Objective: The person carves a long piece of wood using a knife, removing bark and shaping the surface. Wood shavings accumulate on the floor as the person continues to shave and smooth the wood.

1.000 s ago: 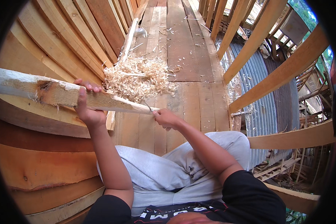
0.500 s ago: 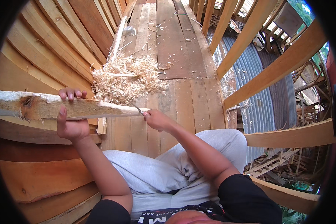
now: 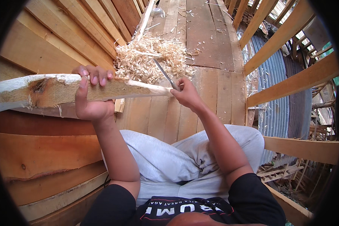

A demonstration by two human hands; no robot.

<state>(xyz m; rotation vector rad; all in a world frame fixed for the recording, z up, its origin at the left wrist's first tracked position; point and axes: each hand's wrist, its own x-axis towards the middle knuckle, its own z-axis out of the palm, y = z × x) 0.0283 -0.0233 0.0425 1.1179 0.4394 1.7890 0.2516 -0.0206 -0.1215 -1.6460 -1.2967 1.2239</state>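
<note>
A long piece of wood (image 3: 60,88) comes in from the left edge, pale along its top with a dark knot, and narrows to a whittled tip near the middle. My left hand (image 3: 95,110) is closed around it, fingers over the top and thumb across the near side. A knife (image 3: 163,71) is gripped in my right hand (image 3: 187,94) at the narrow end. Its blade slants up and left, clear of the wood's face. My right fingers are wrapped round the handle, beside the tip; I cannot tell if they touch it.
Curled wood shavings (image 3: 154,56) lie heaped on the plank floor (image 3: 209,90) beyond the wood. Stacked boards (image 3: 60,34) lean along the left. Wooden railing posts (image 3: 293,79) line the right, with corrugated metal sheets (image 3: 278,98) past them. My crossed legs (image 3: 154,154) are nearest.
The knife blade has swung up off the wood's narrow end and shows more fully. The wood looks lifted and nearer, still in my left hand. The whole view has shifted.
</note>
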